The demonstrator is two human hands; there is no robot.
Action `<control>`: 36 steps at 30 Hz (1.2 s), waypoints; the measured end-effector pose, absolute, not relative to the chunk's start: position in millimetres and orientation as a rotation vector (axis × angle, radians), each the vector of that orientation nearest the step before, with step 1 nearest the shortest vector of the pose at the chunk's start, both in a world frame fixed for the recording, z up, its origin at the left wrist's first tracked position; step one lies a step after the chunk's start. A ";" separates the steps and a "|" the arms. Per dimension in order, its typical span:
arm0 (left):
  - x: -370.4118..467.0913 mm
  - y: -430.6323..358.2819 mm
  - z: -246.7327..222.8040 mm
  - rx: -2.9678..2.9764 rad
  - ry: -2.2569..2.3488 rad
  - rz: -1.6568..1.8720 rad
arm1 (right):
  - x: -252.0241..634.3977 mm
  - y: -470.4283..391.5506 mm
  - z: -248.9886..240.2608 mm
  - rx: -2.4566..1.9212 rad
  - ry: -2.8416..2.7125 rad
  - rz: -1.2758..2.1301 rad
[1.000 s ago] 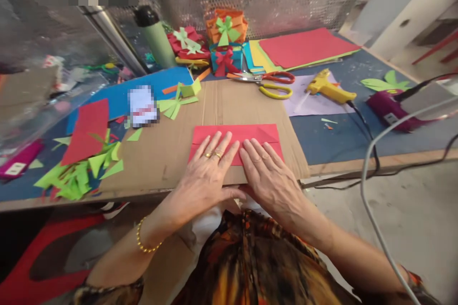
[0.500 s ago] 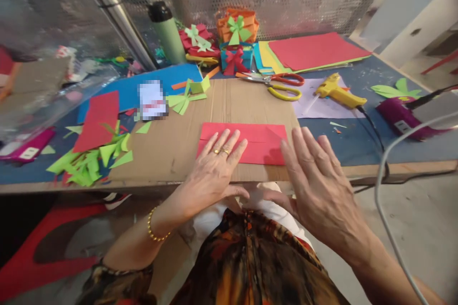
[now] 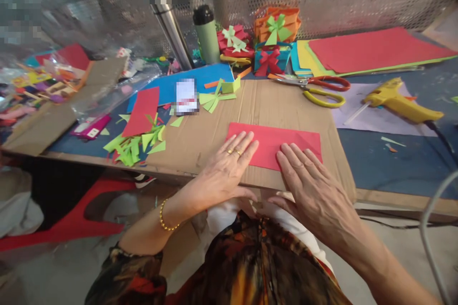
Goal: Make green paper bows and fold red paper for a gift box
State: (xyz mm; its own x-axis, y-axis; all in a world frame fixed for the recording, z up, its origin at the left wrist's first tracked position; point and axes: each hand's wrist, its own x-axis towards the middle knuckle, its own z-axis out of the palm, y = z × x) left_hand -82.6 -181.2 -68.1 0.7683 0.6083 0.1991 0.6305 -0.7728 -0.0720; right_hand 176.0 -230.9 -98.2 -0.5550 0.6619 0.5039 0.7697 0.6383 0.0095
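A folded red paper (image 3: 272,145) lies near the front edge of the cardboard sheet (image 3: 200,138). My left hand (image 3: 227,167), with rings on its fingers, rests flat over the paper's left end, fingers spread a little. On the paper's right part lies my right hand (image 3: 311,181), palm down with the fingers stretched out. Both thumbs point inward over the table's front edge. Neither hand grips anything. The parts of the paper under the fingers are hidden.
Scissors (image 3: 324,97) lie behind the paper, a yellow glue gun (image 3: 404,100) on lilac paper to the right. Green scraps (image 3: 130,147), a red strip (image 3: 143,109) and a phone (image 3: 186,95) are at left. A bottle (image 3: 207,35) and paper bags (image 3: 274,59) stand behind.
The view has swung left, so the table's things appear further right. My right hand has come down onto the red paper from beside its right end. My left hand stays on the paper.
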 end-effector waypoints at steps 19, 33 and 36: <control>-38.9 -177.6 -57.1 -2.776 -0.927 -0.290 | 168.9 -229.5 -99.0 -1.165 -2.366 -0.403; -80.2 -191.8 -69.2 -2.728 -1.213 -0.123 | 171.0 -231.9 -96.0 -1.150 -2.400 -0.363; -83.5 -192.6 -69.8 -2.715 -1.182 -0.166 | 171.8 -231.4 -97.9 -1.155 -2.409 -0.338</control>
State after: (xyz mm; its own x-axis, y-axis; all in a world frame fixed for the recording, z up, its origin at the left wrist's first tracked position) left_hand -83.5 -192.6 -69.8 0.6786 0.7143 0.1714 0.7338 -0.6694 -0.1156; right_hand 171.8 -231.4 -97.9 -0.5511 0.6748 0.4908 0.7839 0.6203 0.0273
